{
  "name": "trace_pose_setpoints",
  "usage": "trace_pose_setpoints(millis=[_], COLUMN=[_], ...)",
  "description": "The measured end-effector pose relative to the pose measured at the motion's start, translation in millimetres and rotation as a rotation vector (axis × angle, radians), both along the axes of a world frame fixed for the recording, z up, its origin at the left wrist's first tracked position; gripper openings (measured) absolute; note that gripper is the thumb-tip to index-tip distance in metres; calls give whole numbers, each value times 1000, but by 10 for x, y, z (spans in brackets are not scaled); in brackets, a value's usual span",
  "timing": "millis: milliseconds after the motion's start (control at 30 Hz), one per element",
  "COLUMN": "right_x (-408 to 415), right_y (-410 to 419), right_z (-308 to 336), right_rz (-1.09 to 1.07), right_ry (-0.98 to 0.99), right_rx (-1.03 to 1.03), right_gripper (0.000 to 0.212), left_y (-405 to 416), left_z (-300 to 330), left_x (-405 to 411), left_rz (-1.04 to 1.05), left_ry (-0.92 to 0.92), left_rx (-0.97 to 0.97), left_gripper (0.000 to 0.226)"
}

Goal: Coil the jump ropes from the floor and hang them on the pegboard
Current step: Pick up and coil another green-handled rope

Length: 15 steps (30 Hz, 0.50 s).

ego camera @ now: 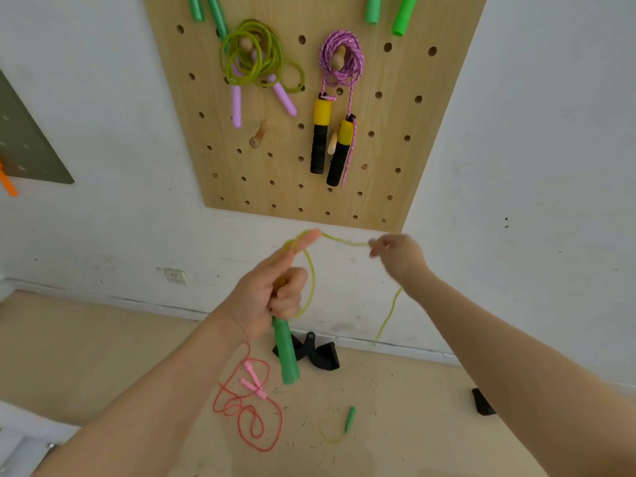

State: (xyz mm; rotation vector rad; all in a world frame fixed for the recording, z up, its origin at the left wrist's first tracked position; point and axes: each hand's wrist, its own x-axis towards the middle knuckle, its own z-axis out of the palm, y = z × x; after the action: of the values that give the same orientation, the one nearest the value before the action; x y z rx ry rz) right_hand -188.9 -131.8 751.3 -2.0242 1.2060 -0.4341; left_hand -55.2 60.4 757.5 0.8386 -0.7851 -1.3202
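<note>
Below the pegboard (426, 139), the left hand (272, 297) grips the green handle (286, 352) while the right hand (395, 254) pinches the yellow-green cord (344, 241), apparently to form a coil.

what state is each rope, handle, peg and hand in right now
left hand: grips green handle, rope looped over finger
right hand: pinches yellow-green rope
green handle: held, hanging down
yellow-green rope: stretched between hands, partly coiled
second green handle: lying on floor
pink rope: loose on floor, uncoiled
purple rope: coiled, hung on peg
green rope with lilac handles: coiled, hung
free peg: nothing on it
</note>
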Motion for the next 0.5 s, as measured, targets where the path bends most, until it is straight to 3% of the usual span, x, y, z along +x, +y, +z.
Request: trace_pose_setpoints(millis=[100, 167, 333, 433, 500], right_x=[17, 19, -39, -97, -130], right_y=[209, 412, 726, 639, 482], right_z=[-153, -74, 393, 650, 742], right_rz=[499, 766, 1122, 1129, 1008], right_ry=[480, 584, 413, 312, 162], right_rx=[-2, -2, -115, -143, -199], right_gripper=[40, 40, 39, 26, 20], left_y=[-141, -204, -286, -330, -372], left_z=[61, 12, -250, -264, -211], left_x=[1, 29, 42, -132, -260], left_rz=[233, 354, 413, 325, 156], left_ry=[56, 59, -120, -388, -375], left_rx=[-5, 10, 169, 262, 249], left_gripper=[41, 39, 44, 38, 39])
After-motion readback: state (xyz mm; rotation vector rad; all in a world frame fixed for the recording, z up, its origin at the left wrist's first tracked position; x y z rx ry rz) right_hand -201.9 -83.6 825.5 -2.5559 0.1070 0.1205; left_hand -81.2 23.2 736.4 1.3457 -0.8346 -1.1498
